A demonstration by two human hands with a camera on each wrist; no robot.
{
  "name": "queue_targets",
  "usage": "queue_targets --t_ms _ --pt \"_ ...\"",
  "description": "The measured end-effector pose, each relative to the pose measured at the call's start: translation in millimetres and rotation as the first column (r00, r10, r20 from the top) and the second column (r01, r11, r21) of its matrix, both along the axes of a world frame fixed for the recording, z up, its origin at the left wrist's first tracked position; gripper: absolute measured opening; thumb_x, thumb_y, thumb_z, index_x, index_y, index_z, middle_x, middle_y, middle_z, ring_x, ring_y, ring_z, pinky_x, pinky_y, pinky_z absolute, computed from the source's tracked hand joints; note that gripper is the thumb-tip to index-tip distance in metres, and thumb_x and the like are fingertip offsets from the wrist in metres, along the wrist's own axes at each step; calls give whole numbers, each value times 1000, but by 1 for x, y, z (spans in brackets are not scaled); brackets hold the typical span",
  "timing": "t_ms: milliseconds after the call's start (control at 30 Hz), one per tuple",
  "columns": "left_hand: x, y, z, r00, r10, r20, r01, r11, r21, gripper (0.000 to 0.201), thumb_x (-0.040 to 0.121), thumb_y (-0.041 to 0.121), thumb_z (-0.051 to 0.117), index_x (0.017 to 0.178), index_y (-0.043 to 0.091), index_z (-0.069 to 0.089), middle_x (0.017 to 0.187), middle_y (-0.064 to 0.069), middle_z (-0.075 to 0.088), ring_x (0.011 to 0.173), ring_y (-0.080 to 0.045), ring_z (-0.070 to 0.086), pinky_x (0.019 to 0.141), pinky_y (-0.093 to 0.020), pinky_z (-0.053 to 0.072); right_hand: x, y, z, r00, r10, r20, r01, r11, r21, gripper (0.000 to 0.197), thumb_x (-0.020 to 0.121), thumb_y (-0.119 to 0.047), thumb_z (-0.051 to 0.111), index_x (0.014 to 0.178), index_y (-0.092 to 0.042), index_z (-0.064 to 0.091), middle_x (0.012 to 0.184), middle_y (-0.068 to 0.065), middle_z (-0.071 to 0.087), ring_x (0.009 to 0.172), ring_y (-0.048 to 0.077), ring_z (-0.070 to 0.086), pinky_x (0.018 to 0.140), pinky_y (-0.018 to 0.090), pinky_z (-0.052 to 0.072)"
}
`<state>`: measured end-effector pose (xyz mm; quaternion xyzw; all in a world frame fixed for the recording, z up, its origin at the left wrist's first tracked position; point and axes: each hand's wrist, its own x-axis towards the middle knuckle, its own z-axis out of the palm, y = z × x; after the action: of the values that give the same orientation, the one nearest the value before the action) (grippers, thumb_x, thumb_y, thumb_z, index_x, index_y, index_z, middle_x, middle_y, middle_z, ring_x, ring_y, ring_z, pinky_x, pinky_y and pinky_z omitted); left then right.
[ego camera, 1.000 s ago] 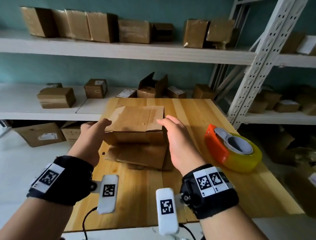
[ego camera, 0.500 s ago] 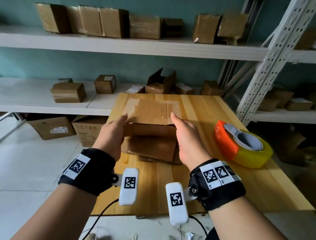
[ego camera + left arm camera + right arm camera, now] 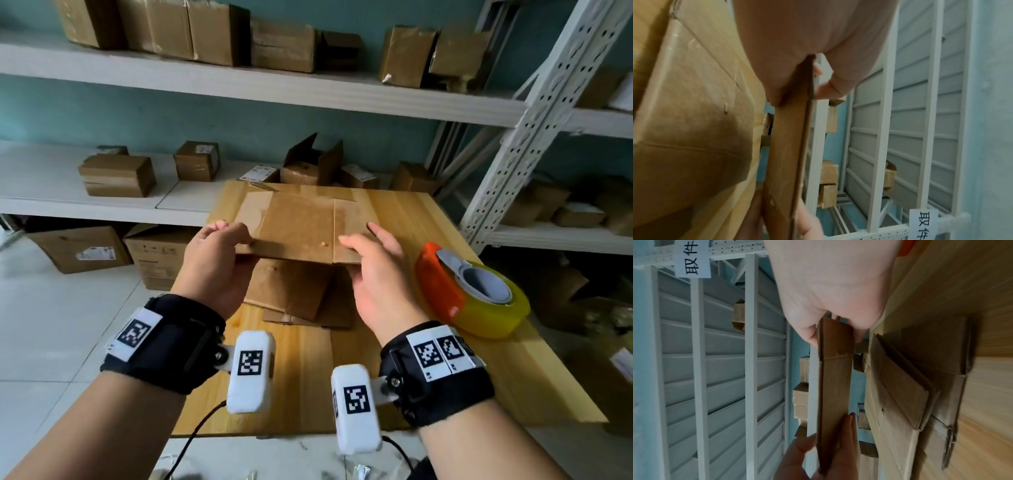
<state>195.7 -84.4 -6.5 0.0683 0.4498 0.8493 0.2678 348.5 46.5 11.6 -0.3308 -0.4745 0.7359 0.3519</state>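
I hold a flattened brown cardboard box (image 3: 301, 229) level, a little above a stack of flattened boxes (image 3: 291, 294) on the wooden table (image 3: 411, 219). My left hand (image 3: 219, 253) pinches its left edge, thumb on top. My right hand (image 3: 370, 260) grips the right edge between thumb and fingers. The left wrist view shows the box (image 3: 789, 146) edge-on, leaving my left hand (image 3: 813, 78). The right wrist view shows the same box (image 3: 834, 386) running from my right hand (image 3: 834, 331) to the other hand, with the stack (image 3: 910, 394) beside it.
An orange and yellow tape dispenser (image 3: 472, 291) lies on the table's right side. White shelves (image 3: 239, 85) behind and left of the table carry several closed and open cartons. A white perforated rack post (image 3: 534, 120) stands to the right. Two larger cartons (image 3: 82, 250) sit on the floor.
Both hands closed on the top flattened box and lifted it off the stack, bringing it up to a level position above the pile. The head view shifted slightly left.
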Motion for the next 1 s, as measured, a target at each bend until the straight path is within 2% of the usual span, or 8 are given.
queue_targets --t_ms 133,267,367,500,633,700,833,1000 --pt "-1 -6 -5 996 58 67 -57 998 -19 72 80 10 85 143 4 52 126 -18 69 108 -28 72 92 -43 62 6 9 0 998 34 -55 -35 999 -19 60 91 5 72 140 -29 63 119 4 73 108 24 74 98 47 61" --pt "-1 -4 -6 994 60 89 -52 995 -90 62 84 21 88 137 5 61 125 -16 73 104 -24 76 81 -37 64 7 15 -3 990 55 -127 -52 998 27 55 95 10 65 138 -25 64 132 4 73 114 22 74 99 51 60" --pt "4 -1 -7 997 -16 77 26 990 -141 46 89 16 83 128 2 62 119 -16 74 96 -21 77 70 -31 63 13 17 -7 1000 -4 26 -3 964 265 50 99 -3 69 140 -31 63 137 -4 70 121 13 69 104 47 58" --pt "18 2 -5 999 -29 25 33 987 -159 29 96 7 72 123 -1 63 107 -12 75 84 -17 76 67 -31 65 16 6 -18 920 -112 375 -194 701 687 48 105 -19 62 149 -36 55 163 -11 43 152 8 36 115 26 35" --pt "19 2 -2 997 -53 60 58 994 -92 51 93 8 73 138 -7 57 130 -25 70 121 -38 68 108 -53 53 16 -13 -21 880 -68 471 -391 461 797 59 100 -9 58 153 -35 52 171 -10 30 161 8 9 132 37 15" --pt "22 1 1 990 -123 71 127 990 -62 50 91 9 72 137 -6 60 130 -26 69 126 -41 65 109 -53 52 16 -18 -21 857 -55 512 -456 381 804 68 96 -9 62 156 -36 48 171 -10 30 161 8 6 132 41 8" --pt "33 -1 5 982 -188 -8 187 981 -41 60 81 11 77 137 -5 60 128 -23 71 124 -39 67 97 -45 59 10 -17 -26 898 -215 383 -310 307 900 68 91 4 65 147 -35 58 158 -9 50 159 14 25 130 52 -9" --pt "40 -6 6 962 -240 -131 244 970 14 72 82 34 87 136 -5 59 115 -16 74 92 -22 72 81 -31 64 8 -4 -25 973 -161 163 -114 274 955 51 91 9 65 130 -22 74 131 -7 71 129 9 61 133 49 11"
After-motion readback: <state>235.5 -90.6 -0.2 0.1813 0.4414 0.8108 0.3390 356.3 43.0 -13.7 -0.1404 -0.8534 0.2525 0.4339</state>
